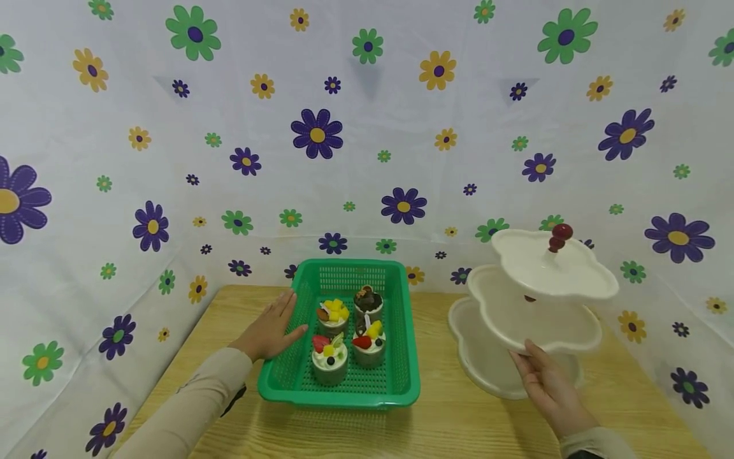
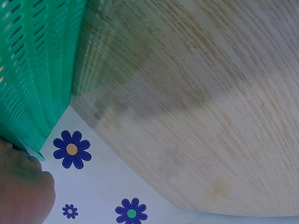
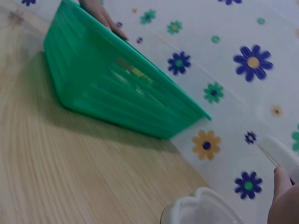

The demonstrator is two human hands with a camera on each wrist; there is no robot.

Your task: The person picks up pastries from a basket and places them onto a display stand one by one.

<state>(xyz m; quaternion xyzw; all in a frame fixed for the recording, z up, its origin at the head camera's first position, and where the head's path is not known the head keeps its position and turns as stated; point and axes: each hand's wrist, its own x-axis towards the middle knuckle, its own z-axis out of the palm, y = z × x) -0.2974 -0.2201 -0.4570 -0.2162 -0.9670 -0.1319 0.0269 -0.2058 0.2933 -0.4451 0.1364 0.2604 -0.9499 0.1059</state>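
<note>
Key relation, we'd judge: three-tier stand (image 1: 510, 366), right of frame in the head view, directly above the right hand's (image 1: 547, 386) fingers, which pinch the near edge of the middle plate (image 1: 553, 325). Long axis runs up the frame, red knob (image 1: 561, 236) end leaning right; we can't tell real tilt from lens effect. Right hand nearer by far.

Green basket (image 1: 411, 344) lower centre, long side running up the frame. Left hand (image 1: 272, 328) rests on its left rim: four fingers straight and close together, thumb apart, pinching nothing. Four dessert cups (image 1: 369, 349) stand inside, just right of those fingers, so the left hand is nearer to them.

Brands, labels: we see none on stand, basket or cups. No readable writing; the backdrop cloth (image 1: 367, 95) has only printed flowers.
</note>
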